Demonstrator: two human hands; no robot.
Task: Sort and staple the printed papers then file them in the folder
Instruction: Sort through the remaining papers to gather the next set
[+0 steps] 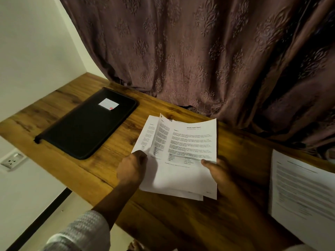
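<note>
Printed papers (181, 160), head view: a loose sheaf over the middle of the wooden desk (159, 223), fanned at its left so that three sheets show. Whether it touches the wood cannot be told.

The left hand (132, 169) pinches the lower left of the under sheets. The right hand (219, 173) grips the lower right edge, thumb on top and fingers hidden beneath.

Step in hand, by judgement: sorting. No stapler is in view. The next move likely calls for squaring the sheet edges before binding.

A black folder (87, 124) lies closed and flat to the left, well apart from the sheaf, with bare wood between them. A second pile of sheets (301, 187) lies at the right. A curtain (217, 51) bounds the desk at the back, just behind the sheaf's top edge.
</note>
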